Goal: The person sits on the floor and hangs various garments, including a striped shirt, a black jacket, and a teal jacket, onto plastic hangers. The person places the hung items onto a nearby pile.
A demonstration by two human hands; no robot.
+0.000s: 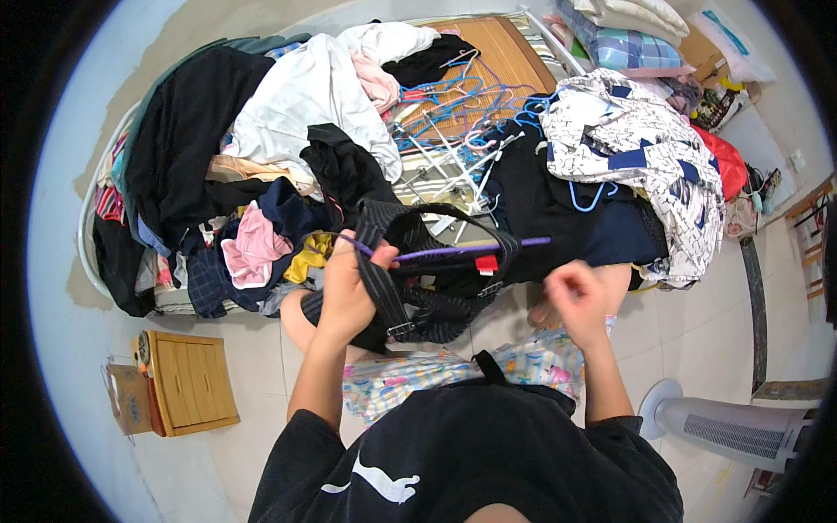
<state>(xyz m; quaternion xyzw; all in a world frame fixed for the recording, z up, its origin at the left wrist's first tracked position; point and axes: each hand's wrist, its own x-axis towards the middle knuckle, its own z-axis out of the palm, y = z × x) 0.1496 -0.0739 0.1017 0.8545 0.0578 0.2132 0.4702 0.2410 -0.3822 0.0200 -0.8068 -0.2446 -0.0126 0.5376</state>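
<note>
My left hand (348, 287) grips a purple clothes hanger (451, 251) together with a strap of a black pinstriped garment (438, 314). The garment hangs in loops over my lap, with small metal buckles on its straps and a red tag (486, 264) inside. The hanger's bar runs through the garment and its far end sticks out to the right. My right hand (577, 297) is blurred, held apart from the garment over my right thigh. Its fingers are curled, and nothing can be made out in them.
Before me, a bed holds heaped clothes (314, 98), a tangle of wire hangers (458, 124) and white clip racks (451, 170). A patterned white shirt (628, 131) tops the right pile. A wooden cabinet (193, 382) stands left, a tower fan (726, 425) right.
</note>
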